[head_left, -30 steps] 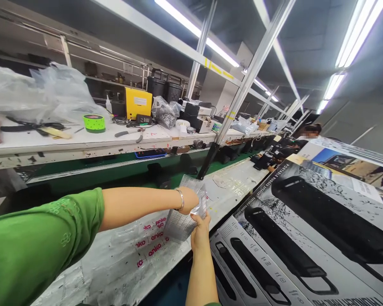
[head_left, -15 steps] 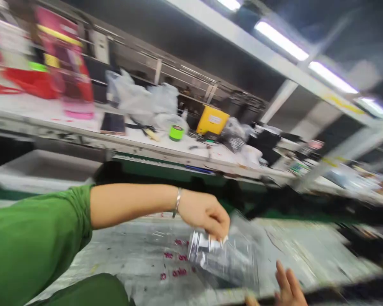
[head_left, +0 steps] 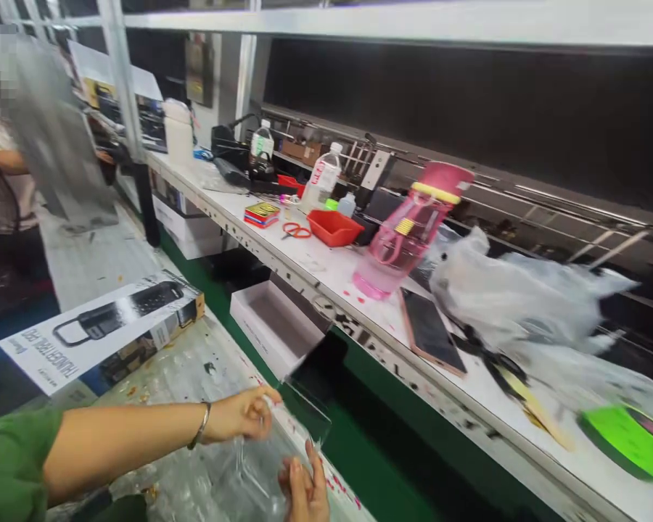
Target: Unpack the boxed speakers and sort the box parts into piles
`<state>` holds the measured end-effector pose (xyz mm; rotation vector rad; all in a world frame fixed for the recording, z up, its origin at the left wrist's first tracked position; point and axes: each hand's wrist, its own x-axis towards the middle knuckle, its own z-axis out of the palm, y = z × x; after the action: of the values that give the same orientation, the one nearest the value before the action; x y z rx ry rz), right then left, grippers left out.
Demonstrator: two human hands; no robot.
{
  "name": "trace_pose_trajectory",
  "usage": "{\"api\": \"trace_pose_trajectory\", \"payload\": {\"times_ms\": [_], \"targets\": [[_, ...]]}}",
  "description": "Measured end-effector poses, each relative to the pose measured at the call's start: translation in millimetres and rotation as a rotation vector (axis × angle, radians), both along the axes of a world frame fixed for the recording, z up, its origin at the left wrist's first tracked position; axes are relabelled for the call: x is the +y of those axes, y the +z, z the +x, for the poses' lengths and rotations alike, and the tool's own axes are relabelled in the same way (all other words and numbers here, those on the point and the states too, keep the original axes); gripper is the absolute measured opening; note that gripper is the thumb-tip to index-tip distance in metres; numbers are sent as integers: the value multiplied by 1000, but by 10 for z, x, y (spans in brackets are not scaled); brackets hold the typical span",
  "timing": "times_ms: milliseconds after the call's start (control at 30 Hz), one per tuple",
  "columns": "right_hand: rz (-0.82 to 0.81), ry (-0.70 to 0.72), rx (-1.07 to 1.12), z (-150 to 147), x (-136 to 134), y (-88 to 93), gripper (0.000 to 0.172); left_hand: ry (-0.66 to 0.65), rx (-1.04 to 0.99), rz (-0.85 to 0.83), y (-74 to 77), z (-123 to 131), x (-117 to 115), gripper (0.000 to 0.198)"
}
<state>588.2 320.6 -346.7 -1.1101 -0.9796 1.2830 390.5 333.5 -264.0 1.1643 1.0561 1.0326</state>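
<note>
Your left hand (head_left: 244,415) has its fingers curled in and its thumb drawn close, pinching the upper edge of a clear plastic bag (head_left: 255,471). A silver bracelet (head_left: 200,426) circles that wrist, below a green sleeve (head_left: 19,460). Your right hand (head_left: 305,484) comes up from the bottom edge of the view with its fingers raised and partly bent, against the other side of the bag; you cannot tell from here whether they grip it. The bag is between your two hands, above the near part of the desk (head_left: 226,362), and its see-through outline is hard to trace.

Farther along the desk, to your left, a printed speaker box (head_left: 114,319) lies with its picture of a black speaker facing up. Ahead of your hands, an open white box (head_left: 258,337) sits below the long white shelf (head_left: 310,268). On that shelf, a pink bottle (head_left: 413,228) stands just beside a phone (head_left: 432,330), with a red tray (head_left: 334,227) and orange-handled scissors (head_left: 297,230) to its left. Crumpled plastic bags (head_left: 511,283) lie to its right, and a bright green roll (head_left: 625,438) is nearest the right edge. A co-worker (head_left: 3,174) is at far left.
</note>
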Motion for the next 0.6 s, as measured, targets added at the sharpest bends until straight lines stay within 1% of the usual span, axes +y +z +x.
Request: {"api": "trace_pose_trajectory", "payload": {"times_ms": [33,67,100,133,167,233,300,367,467,533,600], "targets": [[31,23,-68,-208,163,25,81,151,113,81,44,-261,109,66],[80,41,-183,-398,339,63,77,300,212,153,118,-523,252,65],[143,59,-332,-572,523,105,73,438,302,212,215,-786,427,67],[212,81,-494,-733,713,143,70,536,367,252,324,-1043,626,72],[276,99,-646,-882,902,171,67,602,421,278,433,-1288,840,77],[361,110,-853,-1152,1248,178,65,662,527,303,607,-1714,1278,83],[379,94,-953,-1376,1512,121,59,670,661,307,681,-2027,1679,79],[387,53,-1004,-1539,1672,37,53,631,803,286,655,-2228,2014,64],[377,6,-1030,-1667,1752,-37,50,508,1002,191,513,-2390,2404,36],[349,4,-1031,-1698,1754,-32,50,420,1106,120,409,-2451,2609,31],[328,10,-1045,-1719,1751,-6,50,358,1181,94,320,-2495,2766,33]]}}
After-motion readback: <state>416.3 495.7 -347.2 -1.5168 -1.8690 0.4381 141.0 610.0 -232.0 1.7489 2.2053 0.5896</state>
